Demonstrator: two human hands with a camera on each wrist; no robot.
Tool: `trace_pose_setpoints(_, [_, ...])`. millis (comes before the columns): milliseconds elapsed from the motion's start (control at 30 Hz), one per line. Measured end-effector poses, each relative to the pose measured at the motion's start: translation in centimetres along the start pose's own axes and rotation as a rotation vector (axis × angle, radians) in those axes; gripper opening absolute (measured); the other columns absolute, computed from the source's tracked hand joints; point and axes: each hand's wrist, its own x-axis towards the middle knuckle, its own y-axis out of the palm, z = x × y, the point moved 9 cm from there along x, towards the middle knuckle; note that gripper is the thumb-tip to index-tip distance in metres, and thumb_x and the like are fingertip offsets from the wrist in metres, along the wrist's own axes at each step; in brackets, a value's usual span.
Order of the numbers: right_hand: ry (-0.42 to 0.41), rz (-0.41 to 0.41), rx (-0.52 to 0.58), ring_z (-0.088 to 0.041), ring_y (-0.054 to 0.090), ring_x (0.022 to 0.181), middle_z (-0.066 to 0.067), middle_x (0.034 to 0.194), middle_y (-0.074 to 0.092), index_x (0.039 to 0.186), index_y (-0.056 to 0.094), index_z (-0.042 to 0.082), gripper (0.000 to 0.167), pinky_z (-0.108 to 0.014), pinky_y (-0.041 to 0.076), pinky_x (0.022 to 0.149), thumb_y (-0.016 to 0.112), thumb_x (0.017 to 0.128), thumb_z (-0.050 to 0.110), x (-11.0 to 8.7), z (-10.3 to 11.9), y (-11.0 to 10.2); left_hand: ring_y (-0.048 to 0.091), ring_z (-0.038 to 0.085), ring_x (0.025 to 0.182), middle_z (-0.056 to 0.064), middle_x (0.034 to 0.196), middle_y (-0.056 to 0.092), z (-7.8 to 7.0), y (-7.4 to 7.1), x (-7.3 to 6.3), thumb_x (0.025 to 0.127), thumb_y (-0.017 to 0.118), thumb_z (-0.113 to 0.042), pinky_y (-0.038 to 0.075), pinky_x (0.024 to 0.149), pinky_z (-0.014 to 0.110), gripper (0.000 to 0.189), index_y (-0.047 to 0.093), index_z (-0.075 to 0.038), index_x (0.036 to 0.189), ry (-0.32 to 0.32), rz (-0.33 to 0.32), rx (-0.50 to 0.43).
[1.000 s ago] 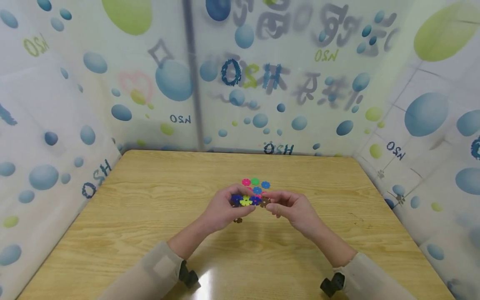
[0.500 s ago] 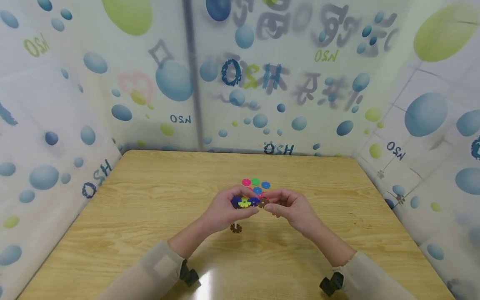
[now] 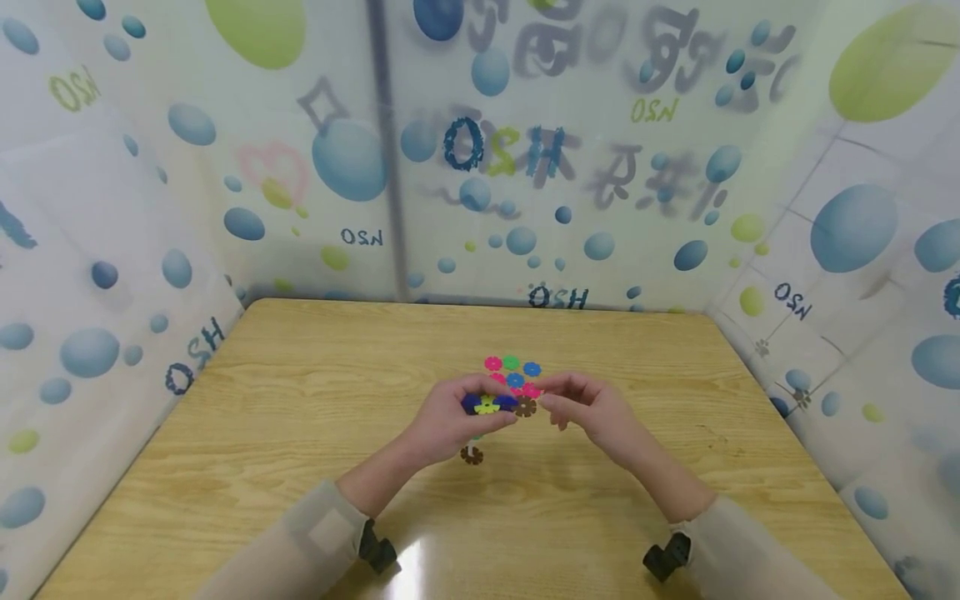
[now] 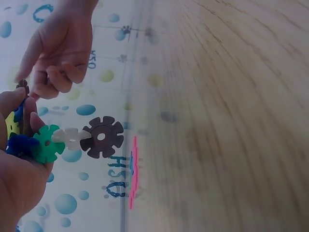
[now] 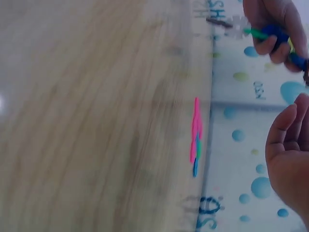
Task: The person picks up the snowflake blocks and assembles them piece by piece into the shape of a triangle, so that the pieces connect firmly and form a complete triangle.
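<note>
My left hand (image 3: 442, 421) grips a chain of interlocking flower-shaped plastic discs between thumb and fingers. A yellow disc (image 3: 487, 407) and a dark blue disc (image 3: 507, 402) show in its grasp, with a brown disc (image 3: 527, 407) at the right end. In the left wrist view, a green disc (image 4: 41, 150), a white disc (image 4: 65, 137) and a second brown disc (image 4: 111, 128) stick out from below the hand as a branch. My right hand (image 3: 600, 412) is just right of the end brown disc, its fingers loosely bent and, in the right wrist view, apart from the chain.
Beyond the hands, several loose discs lie flat on the wooden table (image 3: 337, 375), among them a pink disc (image 3: 492, 363), a green disc (image 3: 511, 362) and a blue disc (image 3: 532, 368). Patterned curtain walls (image 3: 300, 250) stand around the table's back and sides.
My right hand has drawn slightly right, off the brown end disc it was holding. The left hand stays in place; its chain has tilted, so the lower brown disc shows further down.
</note>
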Motion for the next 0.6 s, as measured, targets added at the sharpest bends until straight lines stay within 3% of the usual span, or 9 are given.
trace_pose_setpoints(133, [0.047,-0.026,-0.061,-0.039,0.065,0.099,-0.011,0.108,0.071,0.14,0.07,0.006,0.046,-0.048,0.061,0.091,0.072,0.108,0.039,1.6,-1.9,-1.8,0.068,0.019,0.11,0.0,0.12,0.078,0.3,-0.2,0.0,0.097,0.087,-0.025,0.061,0.085,0.027,0.02,0.081,-0.02,0.115,-0.033,-0.006,0.005])
trace_pose_setpoints(267, [0.107,-0.01,-0.147,-0.031,0.066,0.103,-0.018,0.124,0.072,0.141,0.07,0.006,0.045,-0.043,0.06,0.092,0.071,0.109,0.037,3.5,-3.9,-3.0,0.068,0.019,0.11,0.0,0.12,0.078,0.6,-0.3,0.0,0.096,0.088,-0.027,0.061,0.085,0.029,0.021,0.081,-0.02,0.115,-0.062,-0.008,0.003])
trace_pose_setpoints(433, [0.163,0.048,-0.287,-0.026,0.066,0.099,-0.011,0.119,0.073,0.138,0.074,0.015,0.035,-0.035,0.059,0.086,0.072,0.108,0.033,5.7,-5.7,-3.3,0.067,0.02,0.109,0.001,0.12,0.078,0.7,-0.3,0.1,0.096,0.088,-0.028,0.061,0.085,0.03,0.021,0.081,-0.021,0.115,-0.072,-0.007,0.002])
trace_pose_setpoints(600, [0.216,0.089,-0.353,-0.024,0.065,0.099,-0.007,0.119,0.073,0.133,0.076,0.02,0.03,-0.033,0.057,0.084,0.075,0.105,0.032,7.4,-6.8,-2.9,0.068,0.02,0.106,0.001,0.119,0.077,0.8,-0.3,0.2,0.096,0.088,-0.029,0.061,0.083,0.03,0.021,0.081,-0.021,0.114,-0.069,-0.002,0.004])
